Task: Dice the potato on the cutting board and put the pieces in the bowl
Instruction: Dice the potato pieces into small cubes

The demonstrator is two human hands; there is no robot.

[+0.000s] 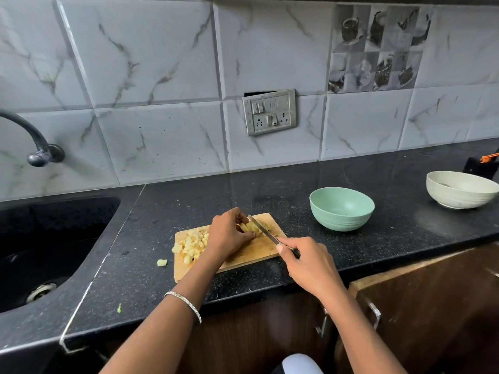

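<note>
A wooden cutting board (pixel 253 255) lies on the black counter. My left hand (pixel 229 234) grips a pale yellow piece of potato (pixel 252 227) at the board's far end, fingers curled over it. My right hand (pixel 305 259) holds a knife (pixel 263 230) by its dark handle, the blade resting against the potato's right side. A pile of diced potato pieces (pixel 191 245) sits on the board's left part, partly hidden by my left hand. One cube (pixel 162 262) lies on the counter off the board's left edge. A green bowl (pixel 341 208), with nothing in it, stands to the right behind the board.
A cream bowl (pixel 461 188) stands far right near a black and orange object (pixel 483 164). A dark sink (pixel 40 252) with a tap (pixel 32 141) lies left. A switch panel (pixel 268 112) hangs on the tiled wall. Wooden cabinet doors (pixel 432 306) sit below the counter edge.
</note>
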